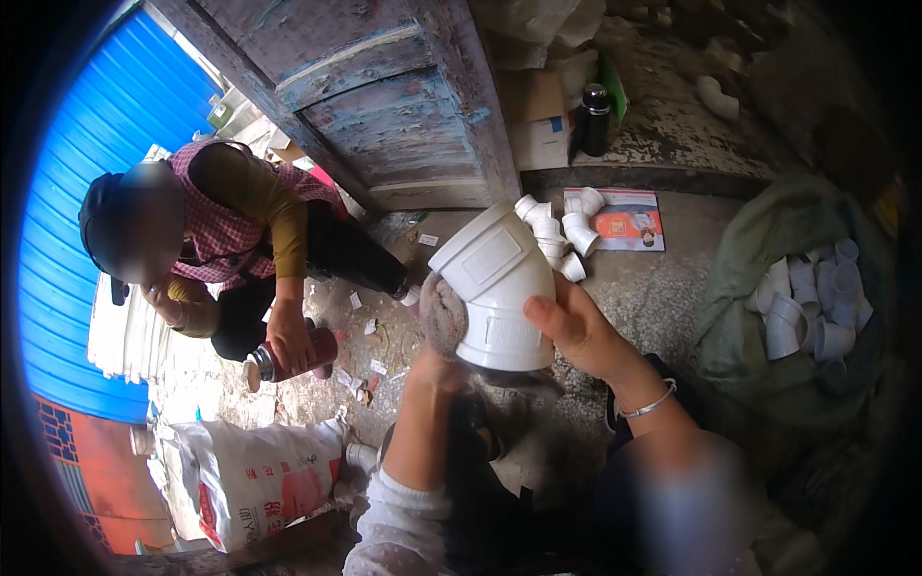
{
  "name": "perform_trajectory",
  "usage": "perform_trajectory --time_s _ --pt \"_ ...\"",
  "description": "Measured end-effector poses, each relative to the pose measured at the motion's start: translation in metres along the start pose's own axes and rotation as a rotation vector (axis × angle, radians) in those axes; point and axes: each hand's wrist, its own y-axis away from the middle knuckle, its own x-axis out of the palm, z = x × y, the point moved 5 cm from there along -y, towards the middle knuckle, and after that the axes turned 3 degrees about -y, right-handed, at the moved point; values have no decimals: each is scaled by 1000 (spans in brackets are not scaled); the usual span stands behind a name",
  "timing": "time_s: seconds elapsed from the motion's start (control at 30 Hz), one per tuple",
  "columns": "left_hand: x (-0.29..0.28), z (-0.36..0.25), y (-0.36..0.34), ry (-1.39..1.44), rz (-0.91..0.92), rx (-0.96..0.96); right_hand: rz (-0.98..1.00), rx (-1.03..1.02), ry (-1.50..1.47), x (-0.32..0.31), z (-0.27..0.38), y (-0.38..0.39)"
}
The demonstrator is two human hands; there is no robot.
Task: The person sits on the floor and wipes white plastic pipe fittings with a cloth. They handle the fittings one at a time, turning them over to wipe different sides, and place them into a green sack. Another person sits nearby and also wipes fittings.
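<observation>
In the middle of the view I hold up a large white elbow pipe fitting point(495, 274). My right hand point(576, 326) grips its right side, thumb on the outside and fingers behind it. My left hand point(437, 365) is at its lower left, partly hidden behind a greyish fuzzy cloth point(444, 312) pressed to the fitting; I cannot tell whether that cloth is a rag or a glove. Beyond the fitting, several smaller white fittings point(546, 230) lie on the floor beside a printed sheet point(629, 221).
At left a co-worker point(230, 211) crouches, holding a maroon flask point(303, 350). A green sack of fittings point(730, 365) stands right; a white sack point(245, 480) lies lower left. A wooden door point(375, 115) and a ledge with a dark flask point(594, 125) are at the back. Scraps litter the floor.
</observation>
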Motion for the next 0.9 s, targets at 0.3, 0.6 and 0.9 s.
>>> perform_trajectory --time_s 0.3,0.6,0.9 --pt "7 8 -3 -401 -35 110 -208 -211 303 -22 -2 -7" --pt "-14 18 -13 -67 -197 49 -166 204 -828 -17 -26 -12" --pt "40 -21 22 -1160 -54 1023 -406 84 -841 -38 -32 -14"
